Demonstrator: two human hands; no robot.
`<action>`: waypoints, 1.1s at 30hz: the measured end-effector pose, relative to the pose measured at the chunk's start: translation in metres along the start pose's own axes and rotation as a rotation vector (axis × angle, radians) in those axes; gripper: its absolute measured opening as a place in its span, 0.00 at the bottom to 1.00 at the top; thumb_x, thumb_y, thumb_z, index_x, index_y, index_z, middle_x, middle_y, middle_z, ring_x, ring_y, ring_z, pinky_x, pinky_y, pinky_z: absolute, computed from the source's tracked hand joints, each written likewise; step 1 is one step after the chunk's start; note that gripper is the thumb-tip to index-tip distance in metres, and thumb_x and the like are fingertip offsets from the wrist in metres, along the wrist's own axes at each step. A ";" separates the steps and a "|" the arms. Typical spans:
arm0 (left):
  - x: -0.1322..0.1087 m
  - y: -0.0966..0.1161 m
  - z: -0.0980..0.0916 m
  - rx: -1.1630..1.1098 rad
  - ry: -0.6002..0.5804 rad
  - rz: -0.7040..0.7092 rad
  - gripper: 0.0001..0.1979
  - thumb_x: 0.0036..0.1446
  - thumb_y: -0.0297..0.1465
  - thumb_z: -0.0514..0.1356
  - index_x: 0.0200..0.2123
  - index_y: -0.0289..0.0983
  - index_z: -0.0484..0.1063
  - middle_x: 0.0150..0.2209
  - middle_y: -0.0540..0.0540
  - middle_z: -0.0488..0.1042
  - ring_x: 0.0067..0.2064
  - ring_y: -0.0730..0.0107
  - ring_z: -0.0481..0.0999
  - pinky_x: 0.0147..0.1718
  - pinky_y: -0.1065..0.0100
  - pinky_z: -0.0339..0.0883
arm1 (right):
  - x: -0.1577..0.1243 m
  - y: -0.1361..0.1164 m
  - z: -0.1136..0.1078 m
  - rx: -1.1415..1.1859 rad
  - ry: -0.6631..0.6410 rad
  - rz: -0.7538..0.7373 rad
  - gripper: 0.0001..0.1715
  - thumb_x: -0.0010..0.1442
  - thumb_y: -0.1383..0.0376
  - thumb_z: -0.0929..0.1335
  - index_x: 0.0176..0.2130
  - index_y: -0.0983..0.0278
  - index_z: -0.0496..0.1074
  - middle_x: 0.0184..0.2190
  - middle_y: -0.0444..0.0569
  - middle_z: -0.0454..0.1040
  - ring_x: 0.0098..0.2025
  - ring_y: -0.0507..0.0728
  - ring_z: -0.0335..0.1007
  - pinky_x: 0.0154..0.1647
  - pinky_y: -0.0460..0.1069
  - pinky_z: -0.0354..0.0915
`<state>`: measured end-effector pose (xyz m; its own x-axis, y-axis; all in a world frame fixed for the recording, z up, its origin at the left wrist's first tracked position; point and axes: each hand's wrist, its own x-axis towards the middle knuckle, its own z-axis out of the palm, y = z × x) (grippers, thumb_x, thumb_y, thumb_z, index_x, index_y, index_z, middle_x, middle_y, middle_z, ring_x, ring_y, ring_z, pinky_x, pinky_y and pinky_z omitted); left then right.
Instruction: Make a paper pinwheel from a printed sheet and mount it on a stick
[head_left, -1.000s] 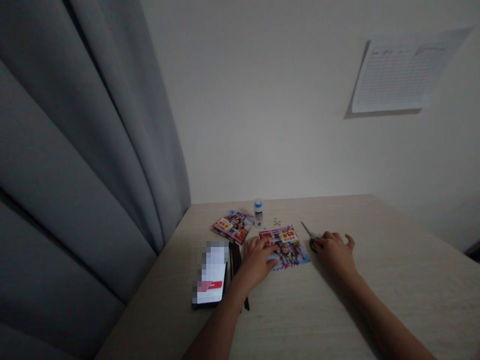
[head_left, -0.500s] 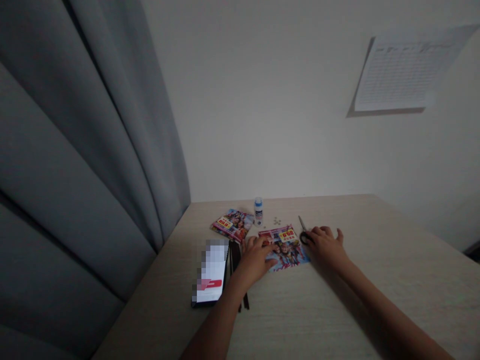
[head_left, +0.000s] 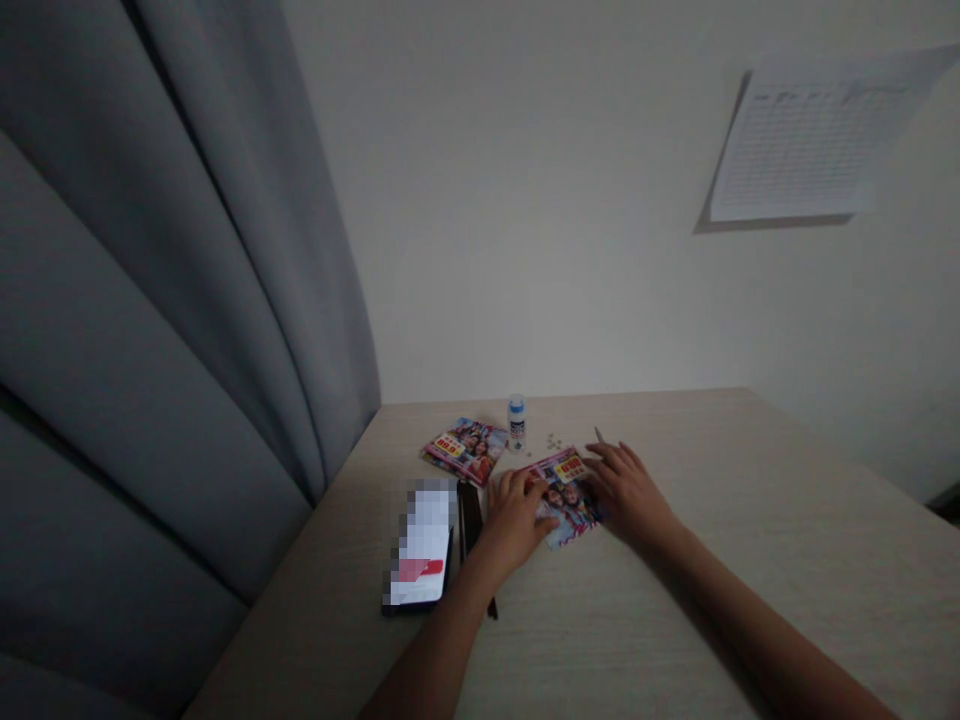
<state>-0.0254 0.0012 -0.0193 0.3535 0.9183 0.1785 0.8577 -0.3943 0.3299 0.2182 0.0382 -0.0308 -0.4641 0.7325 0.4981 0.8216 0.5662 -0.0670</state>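
A colourful printed flyer point(head_left: 571, 510) with a yellow price patch lies on the table in front of me. My left hand point(head_left: 516, 518) rests over its left side, fingers apart and thumb stretched onto the print. Over the flyer's right edge lies my right hand point(head_left: 626, 495), its fingers stretched out; its thumb is hidden. Just beyond those fingers pokes the blade tip of a pair of scissors point(head_left: 598, 435), the remainder covered by the hand.
A stack of similar flyers point(head_left: 466, 450) lies further back left. Beside it stands a small clear bottle with a blue band point(head_left: 517, 425), near several tiny pale bits point(head_left: 553, 441). A lit phone point(head_left: 421, 550) and dark strips point(head_left: 471, 515) lie left of my left forearm. A grey curtain point(head_left: 225, 300) hangs at left.
My right hand has moved left from beside the scissors' handles onto the flyer's right edge, now covering most of the scissors. The flyer is turned slightly. My left hand has barely shifted.
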 end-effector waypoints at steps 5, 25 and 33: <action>-0.001 -0.002 -0.002 -0.031 -0.151 -0.019 0.28 0.63 0.42 0.58 0.65 0.49 0.62 0.69 0.47 0.59 0.71 0.43 0.48 0.66 0.37 0.40 | -0.005 -0.016 0.002 0.156 -0.176 -0.146 0.27 0.68 0.66 0.61 0.64 0.59 0.64 0.64 0.53 0.66 0.67 0.63 0.59 0.68 0.66 0.51; -0.004 -0.008 -0.018 0.023 -0.154 -0.123 0.24 0.64 0.43 0.56 0.63 0.60 0.63 0.70 0.52 0.56 0.73 0.42 0.39 0.62 0.26 0.25 | -0.005 -0.010 -0.001 0.073 -0.081 0.046 0.09 0.67 0.62 0.66 0.42 0.56 0.78 0.46 0.47 0.79 0.51 0.60 0.70 0.62 0.62 0.49; -0.003 -0.011 -0.014 0.039 -0.144 -0.129 0.24 0.63 0.44 0.56 0.63 0.58 0.64 0.70 0.48 0.57 0.72 0.42 0.42 0.63 0.28 0.27 | -0.006 -0.003 0.001 0.085 -0.082 0.122 0.09 0.66 0.61 0.67 0.37 0.58 0.78 0.45 0.49 0.79 0.52 0.60 0.70 0.62 0.63 0.47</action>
<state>-0.0410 0.0024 -0.0104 0.2868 0.9580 0.0011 0.9123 -0.2735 0.3047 0.2180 0.0325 -0.0345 -0.3914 0.8240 0.4096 0.8439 0.4989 -0.1972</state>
